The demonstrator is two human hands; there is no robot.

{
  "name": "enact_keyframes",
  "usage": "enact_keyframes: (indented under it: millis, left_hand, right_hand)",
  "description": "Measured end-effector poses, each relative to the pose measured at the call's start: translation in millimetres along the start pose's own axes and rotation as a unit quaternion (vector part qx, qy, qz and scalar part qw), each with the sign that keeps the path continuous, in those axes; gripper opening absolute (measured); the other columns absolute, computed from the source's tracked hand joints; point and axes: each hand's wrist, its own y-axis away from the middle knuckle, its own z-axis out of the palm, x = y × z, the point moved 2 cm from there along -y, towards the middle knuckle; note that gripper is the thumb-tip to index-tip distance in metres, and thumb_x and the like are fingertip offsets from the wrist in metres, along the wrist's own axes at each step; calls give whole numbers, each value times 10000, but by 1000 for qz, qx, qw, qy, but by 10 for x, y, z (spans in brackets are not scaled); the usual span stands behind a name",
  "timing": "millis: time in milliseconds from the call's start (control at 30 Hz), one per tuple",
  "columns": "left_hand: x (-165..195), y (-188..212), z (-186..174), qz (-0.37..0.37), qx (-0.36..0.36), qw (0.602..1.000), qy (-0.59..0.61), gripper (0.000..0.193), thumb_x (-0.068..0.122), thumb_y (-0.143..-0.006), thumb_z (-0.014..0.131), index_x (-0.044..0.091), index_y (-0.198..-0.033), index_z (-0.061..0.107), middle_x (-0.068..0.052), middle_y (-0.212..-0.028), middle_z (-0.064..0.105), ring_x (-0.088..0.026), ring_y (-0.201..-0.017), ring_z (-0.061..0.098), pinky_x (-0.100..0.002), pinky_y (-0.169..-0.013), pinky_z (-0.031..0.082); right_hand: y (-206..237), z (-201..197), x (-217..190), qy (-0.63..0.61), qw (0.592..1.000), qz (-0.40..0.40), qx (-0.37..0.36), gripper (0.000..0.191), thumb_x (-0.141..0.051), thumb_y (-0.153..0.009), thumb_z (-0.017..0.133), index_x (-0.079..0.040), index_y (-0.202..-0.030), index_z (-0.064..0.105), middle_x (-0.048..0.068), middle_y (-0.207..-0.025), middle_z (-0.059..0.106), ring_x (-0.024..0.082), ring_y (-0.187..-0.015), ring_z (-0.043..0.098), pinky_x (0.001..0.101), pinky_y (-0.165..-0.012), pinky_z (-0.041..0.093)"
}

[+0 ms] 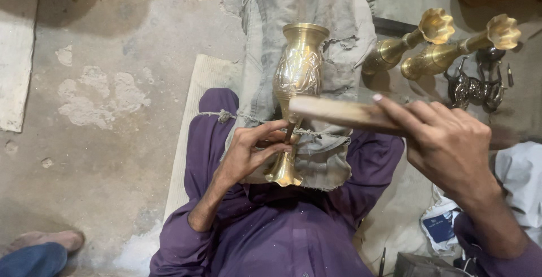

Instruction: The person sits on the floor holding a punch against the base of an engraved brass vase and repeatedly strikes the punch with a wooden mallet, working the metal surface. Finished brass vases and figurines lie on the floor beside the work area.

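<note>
Right hand (451, 147): I see it raised, fist clenched on a wooden mallet (339, 113) held level.
Left hand (254, 150): fingers curled, pinching a thin chisel (289, 131) against the vase.
Brass vase (297, 71): lying on grey cloth (316, 6) across my lap — 2 more brass vases (440, 48) beyond.

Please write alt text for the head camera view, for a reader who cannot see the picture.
Seen from above, a seated person in purple clothes steadies a brass vase on a grey cloth over the lap, the left hand pinching a thin tool against its stem, the right hand holding a wooden stick above it. Two more brass vases lie on the concrete floor.
</note>
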Motion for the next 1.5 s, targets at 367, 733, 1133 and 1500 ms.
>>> enact_keyframes:
  millis: [367, 733, 1133, 1500]
  left_hand:
    - [33, 3, -5, 2, 5, 1000, -2, 505, 98, -915, 772, 69, -1392, 608, -118, -1086, 804, -223, -1034, 796, -335, -886, 669]
    - [29, 8, -20, -6, 8, 1000, 5, 508, 103, -901, 790, 67, -1376, 615, -114, -1069, 806, -214, -1013, 800, -326, -861, 670]
    - [-60, 43, 4, -2, 15, 1000, 4, 490, 94, -919, 769, 72, -1383, 611, -116, -1089, 805, -214, -1031, 798, -333, -895, 670]
    - [355, 121, -8, 70, 137, 988, 12, 359, 10, -921, 728, 3, -1240, 564, -115, -1045, 764, -216, -978, 786, -344, -875, 674]
  right_hand:
    - [12, -18, 72, -121, 991, 47, 19, 740, -85, -878, 674, -292, -1568, 508, 51, -1198, 746, 182, -853, 714, 380, -802, 626]
    - [-48, -32, 22, -13, 998, 19, -61, 636, -127, -922, 655, -338, -1510, 536, -4, -1026, 711, 126, -742, 687, 322, -687, 610]
    - [-7, -62, 26, 43, 995, 28, -82, 652, -147, -921, 683, -380, -1509, 527, -5, -1040, 764, 150, -747, 730, 338, -632, 617]
    - [220, 185, -44, -147, 980, 122, -59, 655, -139, -830, 783, -267, -1435, 567, -1, -902, 709, 152, -747, 682, 336, -682, 593]
